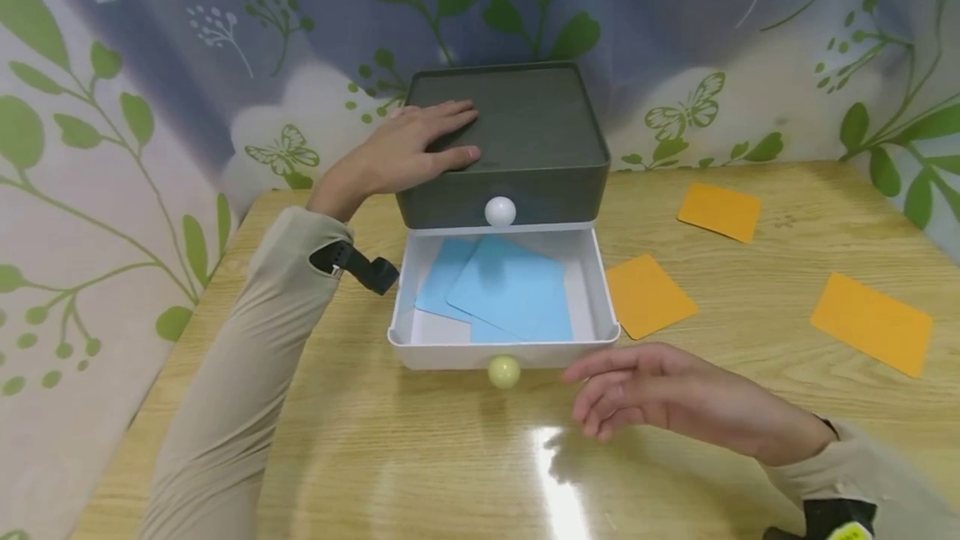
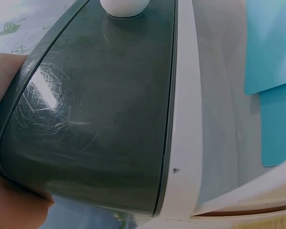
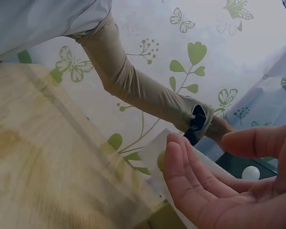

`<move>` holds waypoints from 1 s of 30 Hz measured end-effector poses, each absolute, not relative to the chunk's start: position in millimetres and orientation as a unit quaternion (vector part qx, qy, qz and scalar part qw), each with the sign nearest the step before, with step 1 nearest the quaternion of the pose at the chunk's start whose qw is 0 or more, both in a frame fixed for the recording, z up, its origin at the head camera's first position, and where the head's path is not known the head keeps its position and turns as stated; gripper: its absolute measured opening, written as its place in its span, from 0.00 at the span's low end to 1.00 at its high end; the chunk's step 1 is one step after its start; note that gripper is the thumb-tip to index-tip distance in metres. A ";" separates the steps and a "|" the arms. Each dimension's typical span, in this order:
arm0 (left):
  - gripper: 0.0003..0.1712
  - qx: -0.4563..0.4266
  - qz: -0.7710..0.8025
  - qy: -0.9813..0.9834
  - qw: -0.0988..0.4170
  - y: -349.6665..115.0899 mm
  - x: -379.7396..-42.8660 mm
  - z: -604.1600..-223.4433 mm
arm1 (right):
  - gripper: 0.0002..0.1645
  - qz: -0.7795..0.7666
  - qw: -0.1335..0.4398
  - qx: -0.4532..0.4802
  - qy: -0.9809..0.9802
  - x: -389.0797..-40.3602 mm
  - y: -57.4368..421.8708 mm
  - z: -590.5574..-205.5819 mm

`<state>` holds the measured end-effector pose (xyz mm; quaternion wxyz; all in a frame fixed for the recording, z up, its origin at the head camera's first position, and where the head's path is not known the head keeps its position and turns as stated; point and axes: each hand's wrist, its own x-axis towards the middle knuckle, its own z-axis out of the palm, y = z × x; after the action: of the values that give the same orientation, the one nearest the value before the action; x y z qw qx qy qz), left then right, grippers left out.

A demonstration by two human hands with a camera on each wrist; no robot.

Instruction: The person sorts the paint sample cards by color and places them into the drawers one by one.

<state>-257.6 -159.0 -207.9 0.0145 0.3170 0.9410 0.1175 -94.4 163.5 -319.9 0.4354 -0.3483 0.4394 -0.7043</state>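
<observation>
A dark grey-green drawer box [image 1: 532, 119] stands on the wooden table, with a white round knob [image 1: 500, 212] on its upper front. My left hand [image 1: 420, 144] rests on the left part of its top, fingers spread. Below, a white drawer [image 1: 442, 354] is pulled out, fitted with a yellow-green knob [image 1: 504, 372]. Several overlapping blue cards [image 1: 517, 286] lie inside it. By the drawer's front right corner hovers my right hand [image 1: 660, 394], fingers loosely bent and holding nothing. The right wrist view shows the bare palm and fingers [image 3: 178, 167].
On the table [image 1: 360, 440] right of the drawer lie three orange cards: one nearest the drawer [image 1: 651, 297], one farther back [image 1: 720, 211] and one at the far right [image 1: 872, 323]. A leaf-patterned curtain [image 1: 675, 40] hangs behind the box and along the left side.
</observation>
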 end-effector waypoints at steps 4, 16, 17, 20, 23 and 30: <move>0.38 0.319 0.116 0.941 0.013 -158.6 -257.3 -206.6 | 0.27 -0.712 0.454 -0.334 0.418 -92.8 158.0 -328.7; 0.38 0.317 0.116 0.941 0.015 -158.2 -256.9 -206.9 | 0.30 -0.801 0.515 -0.166 0.257 -91.3 114.4 -345.4; 0.38 0.317 0.116 0.941 0.015 -158.3 -257.2 -207.2 | 0.30 -0.801 0.514 -0.164 0.259 -91.3 111.6 -344.8; 0.38 0.318 0.115 0.941 0.015 -158.0 -258.1 -207.6 | 0.30 -0.799 0.509 -0.164 0.275 -92.6 105.7 -341.8; 0.38 0.319 0.111 0.941 0.015 -157.3 -259.1 -207.8 | 0.30 -0.802 0.498 -0.171 0.283 -97.9 104.3 -339.7; 0.37 0.321 0.114 0.940 0.012 -159.1 -259.1 -207.5 | 0.32 -0.819 0.463 -0.159 0.298 -115.1 102.1 -335.5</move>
<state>-259.1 -159.1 -207.5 0.0118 0.3214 0.9400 0.1138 -115.1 102.1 -335.5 0.4628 -0.1590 0.2984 -0.8194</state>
